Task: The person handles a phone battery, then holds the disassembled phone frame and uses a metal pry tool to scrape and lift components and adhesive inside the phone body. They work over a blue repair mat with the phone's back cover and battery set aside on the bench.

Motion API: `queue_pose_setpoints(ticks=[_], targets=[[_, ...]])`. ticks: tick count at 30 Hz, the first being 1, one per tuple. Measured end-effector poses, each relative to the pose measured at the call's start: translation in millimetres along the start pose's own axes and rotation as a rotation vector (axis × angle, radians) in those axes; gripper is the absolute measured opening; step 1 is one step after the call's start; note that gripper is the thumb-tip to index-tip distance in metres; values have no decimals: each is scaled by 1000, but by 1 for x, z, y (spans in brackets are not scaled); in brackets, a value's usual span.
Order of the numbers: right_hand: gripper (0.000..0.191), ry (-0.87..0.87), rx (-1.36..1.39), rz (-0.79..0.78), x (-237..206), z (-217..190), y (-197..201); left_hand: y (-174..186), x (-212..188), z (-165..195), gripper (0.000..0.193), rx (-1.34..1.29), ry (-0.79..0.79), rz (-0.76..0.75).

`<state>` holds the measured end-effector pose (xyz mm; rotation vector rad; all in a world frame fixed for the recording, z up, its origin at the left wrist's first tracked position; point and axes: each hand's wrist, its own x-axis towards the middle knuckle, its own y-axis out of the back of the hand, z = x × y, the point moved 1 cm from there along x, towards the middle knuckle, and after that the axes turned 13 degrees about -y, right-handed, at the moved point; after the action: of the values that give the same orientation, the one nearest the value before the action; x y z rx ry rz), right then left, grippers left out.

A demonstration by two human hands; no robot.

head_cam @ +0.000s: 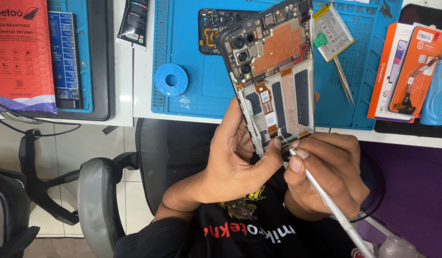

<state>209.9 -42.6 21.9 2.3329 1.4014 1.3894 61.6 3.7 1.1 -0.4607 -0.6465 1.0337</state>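
Left hand (235,157) gripping opened black phone with copper insides (273,71); right hand (326,172) pinching thin silver metal tool (326,200), tip touching phone's bottom.

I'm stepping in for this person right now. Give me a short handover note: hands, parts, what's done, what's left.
Left hand holds the opened phone upright over the lap, back cover off, board and cameras exposed.
Right hand holds a thin metal tool, tip at the phone's lower edge by the flex connectors.
On the blue mat: battery, tweezers, tape roll, a back panel.
Done: phone opened, battery out.
Left: work at the lower connectors looks unfinished.
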Motion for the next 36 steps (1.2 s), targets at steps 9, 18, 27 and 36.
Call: queue_pose_setpoints(ticks=[9,18,27,36], targets=[[14,18,6,-8,0,4,-1,2,1,1,69,16,3,1],[13,16,-10,12,-2,2,-3,2,-1,1,69,26,0,1],[12,12,-28,11,-3,1,-2,0,-3,-1,72,26,-4,22],[12,0,-22,-2,-4,1,0,-1,-2,-1,72,19,10,29]])
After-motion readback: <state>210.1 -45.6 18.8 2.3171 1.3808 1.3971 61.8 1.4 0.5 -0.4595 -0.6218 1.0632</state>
